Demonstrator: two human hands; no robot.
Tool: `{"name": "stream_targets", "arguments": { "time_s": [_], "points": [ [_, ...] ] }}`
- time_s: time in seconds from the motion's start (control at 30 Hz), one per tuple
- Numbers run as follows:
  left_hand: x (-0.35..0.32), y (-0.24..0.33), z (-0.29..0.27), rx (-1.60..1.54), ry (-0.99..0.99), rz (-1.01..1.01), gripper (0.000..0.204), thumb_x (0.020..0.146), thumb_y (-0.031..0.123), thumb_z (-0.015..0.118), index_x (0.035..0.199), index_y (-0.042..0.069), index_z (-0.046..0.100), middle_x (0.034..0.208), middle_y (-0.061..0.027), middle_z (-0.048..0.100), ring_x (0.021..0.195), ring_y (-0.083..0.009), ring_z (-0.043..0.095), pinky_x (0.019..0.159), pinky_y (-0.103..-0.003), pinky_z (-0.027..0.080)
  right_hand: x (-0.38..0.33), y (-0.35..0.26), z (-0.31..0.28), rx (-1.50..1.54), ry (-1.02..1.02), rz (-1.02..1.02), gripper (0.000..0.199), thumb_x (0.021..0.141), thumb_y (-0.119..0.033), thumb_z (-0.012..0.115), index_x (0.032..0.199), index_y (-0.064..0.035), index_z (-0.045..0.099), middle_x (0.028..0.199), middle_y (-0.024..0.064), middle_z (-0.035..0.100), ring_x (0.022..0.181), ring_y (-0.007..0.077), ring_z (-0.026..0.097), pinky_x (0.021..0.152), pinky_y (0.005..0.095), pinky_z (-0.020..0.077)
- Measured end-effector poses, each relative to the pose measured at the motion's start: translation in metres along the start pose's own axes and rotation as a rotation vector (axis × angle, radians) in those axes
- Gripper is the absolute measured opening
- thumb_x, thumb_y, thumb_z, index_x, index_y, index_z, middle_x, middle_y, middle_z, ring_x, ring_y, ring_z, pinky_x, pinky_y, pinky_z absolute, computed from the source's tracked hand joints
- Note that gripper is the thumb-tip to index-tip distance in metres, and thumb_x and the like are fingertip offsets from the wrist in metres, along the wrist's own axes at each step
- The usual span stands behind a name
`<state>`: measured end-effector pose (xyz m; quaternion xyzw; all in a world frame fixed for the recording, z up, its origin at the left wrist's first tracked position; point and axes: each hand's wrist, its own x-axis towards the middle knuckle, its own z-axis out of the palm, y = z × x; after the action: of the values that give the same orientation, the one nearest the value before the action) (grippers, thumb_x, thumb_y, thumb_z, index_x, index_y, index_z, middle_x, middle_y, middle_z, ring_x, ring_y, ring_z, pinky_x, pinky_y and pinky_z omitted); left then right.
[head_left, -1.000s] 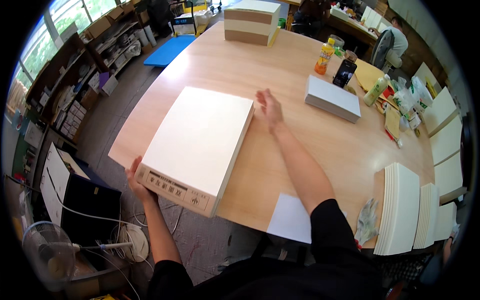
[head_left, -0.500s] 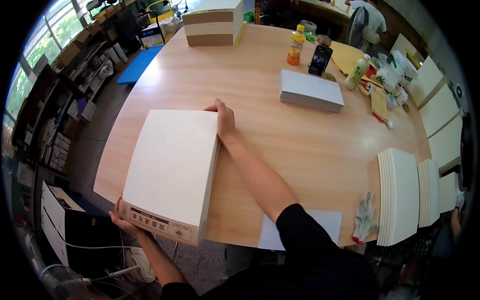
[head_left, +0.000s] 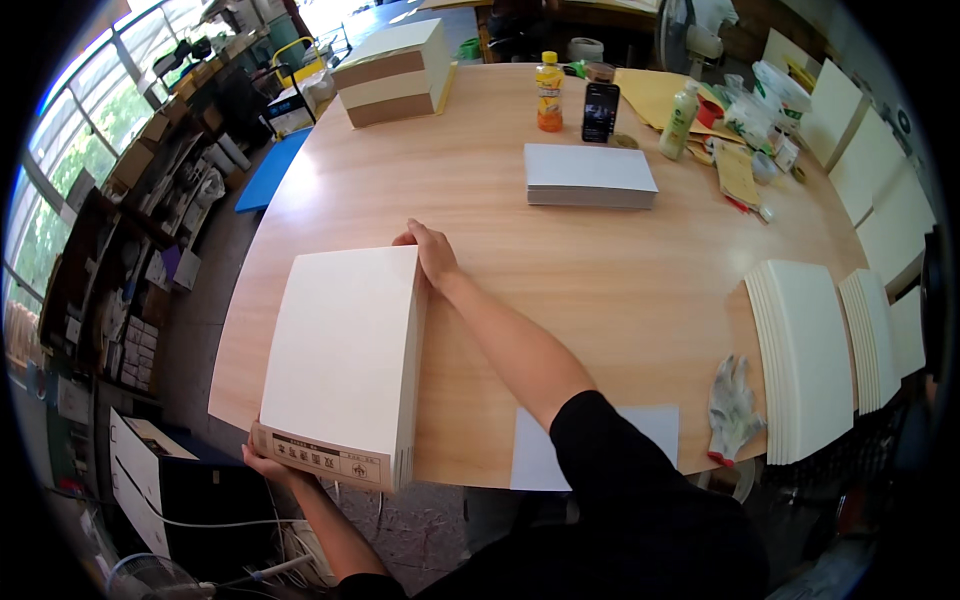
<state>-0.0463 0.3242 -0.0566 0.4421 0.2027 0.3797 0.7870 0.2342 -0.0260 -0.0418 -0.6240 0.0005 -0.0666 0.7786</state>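
Both hands now clamp the big flat white cardboard box (head_left: 345,355): left hand (head_left: 268,462) at its near end, right hand (head_left: 430,250) shifted onto its far corner, box straightened along the wooden surface's (head_left: 560,270) near-left edge.

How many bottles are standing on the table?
2: an orange bottle at the far edge beside a phone, and a pale green bottle right of it. The clutter further right may hide more.
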Motion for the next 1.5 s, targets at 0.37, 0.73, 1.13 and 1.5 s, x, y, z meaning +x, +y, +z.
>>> {"name": "stream_targets", "arguments": {
  "time_s": [0.37, 0.73, 1.13, 1.5],
  "points": [
    [-0.082, 0.093, 0.08, 0.343, -0.089, 0.941, 0.049, 0.109, 0.029, 0.032, 0.121, -0.007, 0.063, 0.115, -0.0177, 0.071, 0.113, -0.0308, 0.068, 0.109, -0.046, 0.053, -0.217, -0.171, -0.297, -0.855, 0.014, -0.012, 0.034, 0.101, -0.034, 0.068, 0.095, -0.0008, 0.076, 0.082, 0.0128, 0.073, 0.079, 0.0241, 0.069, 0.075, 0.0365, 0.0541],
    [-0.465, -0.045, 0.373, 0.131, -1.841, 0.465, 0.028, 0.093, 0.008, 0.076, 0.121, 0.005, 0.071, 0.106, -0.0117, 0.076, 0.099, -0.0273, 0.074, 0.091, -0.04, 0.057, -0.459, -0.193, -0.314, -0.96, 0.292, -0.316, 0.011, 0.094, -0.012, 0.075, 0.097, -0.0028, 0.072, 0.101, 0.0145, 0.075, 0.088, 0.0336, 0.074, 0.078, 0.0411, 0.0595],
    [-0.638, -0.123, 0.414, -0.218, -2.231, 1.082, 0.043, 0.073, 0.033, 0.087, 0.111, 0.013, 0.076, 0.122, -0.007, 0.069, 0.125, -0.0283, 0.062, 0.11, -0.041, 0.047, -0.542, -0.224, -0.371, -1.421, 0.671, 0.113, 0.039, 0.092, -0.026, 0.078, 0.118, 0.0002, 0.065, 0.156, 0.0186, 0.05, 0.095, 0.0371, 0.074, 0.075, 0.0447, 0.0603],
    [-0.646, -0.113, 0.391, -0.355, -1.925, 1.248, 0.021, 0.083, 0.019, 0.07, 0.097, 0.006, 0.061, 0.106, -0.0083, 0.064, 0.116, -0.0282, 0.064, 0.107, -0.042, 0.05, -0.54, -0.21, -0.374, -1.46, 0.72, 0.033, 0.038, 0.091, -0.029, 0.08, 0.112, -0.0003, 0.066, 0.157, 0.0182, 0.048, 0.077, 0.0347, 0.075, 0.062, 0.0443, 0.0599]
  ]
}}
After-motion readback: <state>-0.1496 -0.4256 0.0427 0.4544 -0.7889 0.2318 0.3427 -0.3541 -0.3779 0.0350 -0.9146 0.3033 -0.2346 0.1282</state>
